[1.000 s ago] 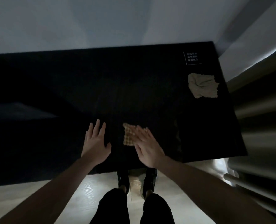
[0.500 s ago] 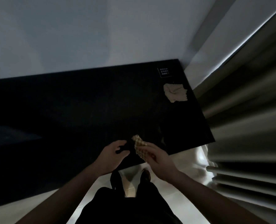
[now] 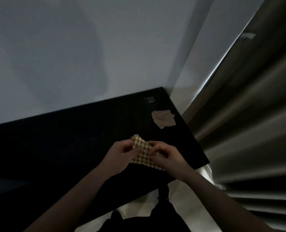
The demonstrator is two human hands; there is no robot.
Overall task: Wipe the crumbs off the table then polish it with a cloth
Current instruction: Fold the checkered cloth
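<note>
The checked cloth is up off the dark surface now, where a second ago it lay flat under the right palm; the left hand and right hand both pinch its edges and hold it between them above the near right corner, which looks like refolding or shaking it out before more wiping. A plain crumpled cloth waits near the far right corner beside a small printed label, probably for polishing, and nothing blocks the way, though crumbs are impossible to spot in this gloom.
</note>
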